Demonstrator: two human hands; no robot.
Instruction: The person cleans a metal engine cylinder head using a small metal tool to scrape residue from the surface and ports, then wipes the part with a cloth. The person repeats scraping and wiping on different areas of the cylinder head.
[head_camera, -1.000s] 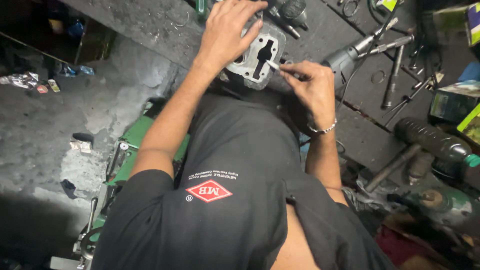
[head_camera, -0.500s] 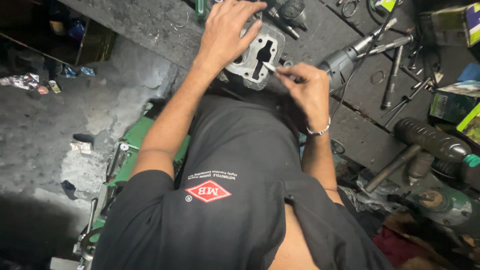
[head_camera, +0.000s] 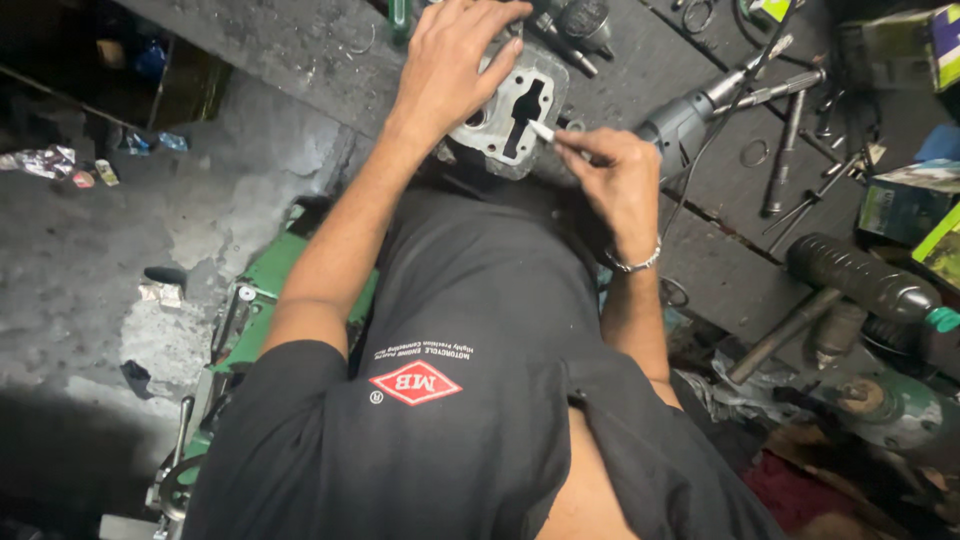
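Note:
A grey metal engine cylinder block (head_camera: 503, 128) with a dark central opening rests on the dark workbench (head_camera: 300, 40). My left hand (head_camera: 450, 70) lies flat on top of the block and presses it down. My right hand (head_camera: 612, 175), with a metal bracelet on the wrist, pinches a small pale blade-like tool (head_camera: 541, 131). Its tip touches the block's flat face beside the opening. My black shirt fills the lower part of the view.
A grey power tool (head_camera: 690, 120) with a cable lies just right of the block. Wrenches and rods (head_camera: 785, 150), rings, cardboard boxes (head_camera: 905, 200) and a dark plastic bottle (head_camera: 860, 275) crowd the bench's right side. A green metal frame (head_camera: 255, 290) stands on the concrete floor at the left.
My right hand has made small shifts left and back with the tool's tip staying on the block's face. My left hand has stayed on the block.

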